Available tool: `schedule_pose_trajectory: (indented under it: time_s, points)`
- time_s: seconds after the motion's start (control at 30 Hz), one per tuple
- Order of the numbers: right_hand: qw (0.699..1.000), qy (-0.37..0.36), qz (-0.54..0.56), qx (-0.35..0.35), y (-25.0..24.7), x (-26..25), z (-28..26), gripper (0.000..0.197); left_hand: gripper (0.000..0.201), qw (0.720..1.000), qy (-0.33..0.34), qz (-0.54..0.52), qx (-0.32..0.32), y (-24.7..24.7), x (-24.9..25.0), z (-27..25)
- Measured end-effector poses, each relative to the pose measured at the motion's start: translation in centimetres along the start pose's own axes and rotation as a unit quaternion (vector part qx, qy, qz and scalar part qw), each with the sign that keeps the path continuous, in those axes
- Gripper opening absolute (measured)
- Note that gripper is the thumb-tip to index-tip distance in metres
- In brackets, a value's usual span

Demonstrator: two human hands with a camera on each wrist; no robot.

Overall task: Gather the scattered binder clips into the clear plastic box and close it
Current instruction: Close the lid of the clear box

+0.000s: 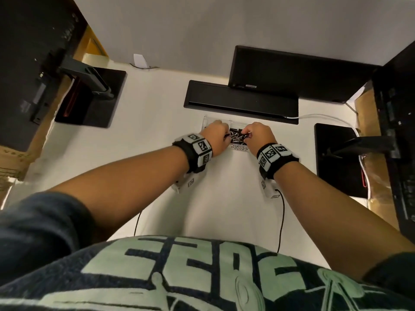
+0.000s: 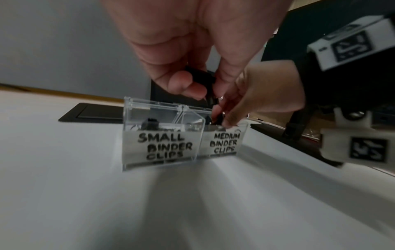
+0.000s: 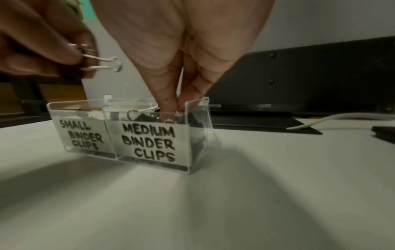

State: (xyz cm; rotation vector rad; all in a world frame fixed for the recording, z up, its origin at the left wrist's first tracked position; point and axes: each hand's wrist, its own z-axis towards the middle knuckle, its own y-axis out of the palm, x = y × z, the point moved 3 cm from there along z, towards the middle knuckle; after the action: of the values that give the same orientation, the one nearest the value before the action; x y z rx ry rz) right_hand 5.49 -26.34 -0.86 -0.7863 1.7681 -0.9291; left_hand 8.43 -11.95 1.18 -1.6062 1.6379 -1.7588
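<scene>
A clear plastic box (image 1: 207,122) stands mid-desk, with two compartments labelled SMALL BINDER CLIPS (image 2: 164,145) and MEDIUM BINDER CLIPS (image 3: 149,143). Several black clips (image 1: 237,138) lie in the medium side, which is open on top. My left hand (image 1: 225,134) hovers above the box and pinches a black binder clip (image 2: 199,78); its silver wire handles (image 3: 104,62) stick out. My right hand (image 3: 176,103) reaches into the medium compartment, thumb and finger pinched on a clip (image 2: 218,117) that is mostly hidden.
A flat black base (image 1: 240,102) lies just behind the box under a dark monitor (image 1: 292,72). Black monitor stands sit at left (image 1: 89,97) and right (image 1: 336,158). A white cable (image 1: 325,118) runs at the right. Bare white desk (image 1: 224,209) lies in front.
</scene>
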Motion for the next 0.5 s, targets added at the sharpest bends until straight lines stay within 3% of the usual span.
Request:
schedule_pose_trajectory:
  time_s: [0.17,0.37,0.5]
  points:
    - [0.999,0.019,0.013,0.030,-1.0,0.7,-0.2,0.037,0.026,0.999,0.001,0.047,0.000,-0.2,1.3,3.2]
    - [0.994,0.044,0.064,0.072,-2.6,2.2,-0.9,0.026,0.027,0.996,0.018,0.080,-0.045,1.3,2.8,4.9]
    - [0.991,0.057,0.102,0.073,-2.4,2.7,-0.7,0.022,0.037,0.998,0.039,0.037,-0.036,1.2,2.8,5.0]
